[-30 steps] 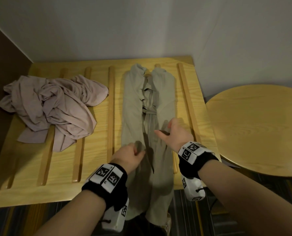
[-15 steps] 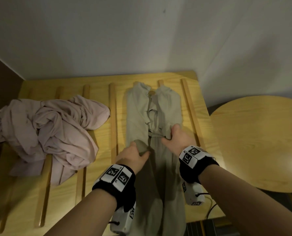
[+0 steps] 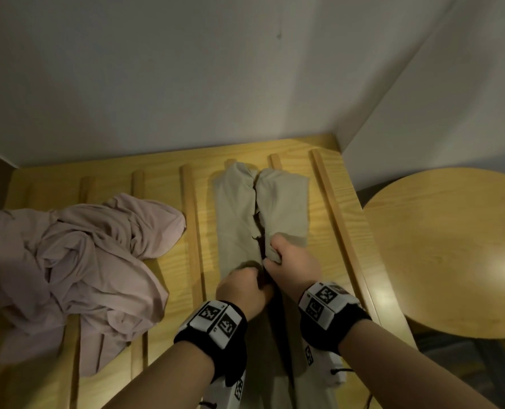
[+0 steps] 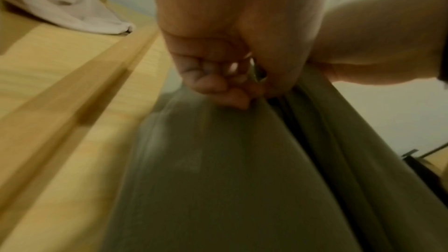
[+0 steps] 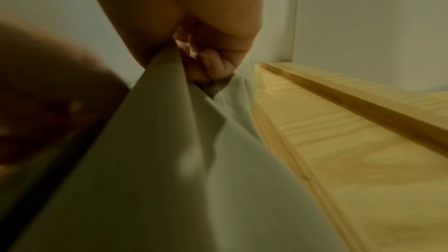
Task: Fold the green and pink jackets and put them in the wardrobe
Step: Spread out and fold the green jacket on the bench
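Under the hands: a wooden worktop (image 3: 168,184) of light, smooth wood with raised strips running away from the person.
Green jacket (image 3: 236,219): one, soft thin cloth, laid long and narrow, near end hanging off the front edge.
Left hand (image 3: 241,286): fingers curled tight on the green cloth.
Right hand (image 3: 292,265): just beside the left, bunching a fold of the same cloth.
Pink jacket (image 3: 77,267): one, crumpled heap, well left of the hands.
Round table (image 3: 451,249): one, smooth wood, to the right.
Room: bare wood between the two jackets.
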Demonstrator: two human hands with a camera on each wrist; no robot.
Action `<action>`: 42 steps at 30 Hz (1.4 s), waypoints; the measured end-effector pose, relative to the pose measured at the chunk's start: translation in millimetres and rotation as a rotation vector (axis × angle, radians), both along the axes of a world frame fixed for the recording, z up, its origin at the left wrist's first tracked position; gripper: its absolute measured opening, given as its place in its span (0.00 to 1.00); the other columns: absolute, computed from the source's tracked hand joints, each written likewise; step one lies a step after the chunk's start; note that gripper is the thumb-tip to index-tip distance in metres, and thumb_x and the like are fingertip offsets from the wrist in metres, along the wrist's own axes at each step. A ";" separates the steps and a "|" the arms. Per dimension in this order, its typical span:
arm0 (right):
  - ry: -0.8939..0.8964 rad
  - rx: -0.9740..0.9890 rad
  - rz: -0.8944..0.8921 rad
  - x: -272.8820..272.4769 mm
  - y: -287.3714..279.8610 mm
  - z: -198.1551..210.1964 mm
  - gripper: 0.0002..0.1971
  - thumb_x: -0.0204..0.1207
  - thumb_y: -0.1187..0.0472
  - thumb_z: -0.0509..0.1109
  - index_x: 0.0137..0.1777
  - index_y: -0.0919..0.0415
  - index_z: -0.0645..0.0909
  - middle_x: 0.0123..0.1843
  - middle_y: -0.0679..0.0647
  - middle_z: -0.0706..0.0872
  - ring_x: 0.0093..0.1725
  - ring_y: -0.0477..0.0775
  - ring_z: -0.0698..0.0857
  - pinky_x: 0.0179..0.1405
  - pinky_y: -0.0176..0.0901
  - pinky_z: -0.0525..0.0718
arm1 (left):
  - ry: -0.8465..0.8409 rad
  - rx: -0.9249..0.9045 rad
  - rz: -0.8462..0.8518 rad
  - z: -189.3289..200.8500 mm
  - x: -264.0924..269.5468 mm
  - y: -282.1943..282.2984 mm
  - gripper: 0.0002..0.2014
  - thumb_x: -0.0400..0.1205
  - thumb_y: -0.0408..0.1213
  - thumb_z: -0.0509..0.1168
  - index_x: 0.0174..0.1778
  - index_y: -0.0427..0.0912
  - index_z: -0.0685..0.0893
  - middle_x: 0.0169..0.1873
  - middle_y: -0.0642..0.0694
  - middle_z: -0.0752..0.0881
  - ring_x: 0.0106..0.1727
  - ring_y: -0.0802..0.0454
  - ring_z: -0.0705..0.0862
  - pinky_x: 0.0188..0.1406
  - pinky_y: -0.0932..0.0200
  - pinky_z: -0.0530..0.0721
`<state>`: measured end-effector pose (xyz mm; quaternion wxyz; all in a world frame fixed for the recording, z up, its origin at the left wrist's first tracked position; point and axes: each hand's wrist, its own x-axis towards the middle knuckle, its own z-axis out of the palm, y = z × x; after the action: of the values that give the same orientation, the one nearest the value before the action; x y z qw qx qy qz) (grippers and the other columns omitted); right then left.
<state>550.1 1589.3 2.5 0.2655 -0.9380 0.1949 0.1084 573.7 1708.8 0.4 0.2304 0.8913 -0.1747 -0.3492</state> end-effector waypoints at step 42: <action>0.034 0.518 -0.231 94.4 -67.7 0.3 0.35 0.68 0.57 0.78 0.71 0.62 0.63 0.61 0.55 0.78 0.64 0.57 0.78 0.59 0.45 0.76 | 0.065 -0.257 0.723 -1.0 110.9 -5.1 0.30 0.74 0.39 0.74 0.66 0.33 0.68 0.62 0.37 0.79 0.64 0.41 0.79 0.58 0.55 0.76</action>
<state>644.5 1521.6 2.9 0.5037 -0.8086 0.2705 0.1392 684.6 1703.8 -0.7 0.4538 0.8478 0.1161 -0.2488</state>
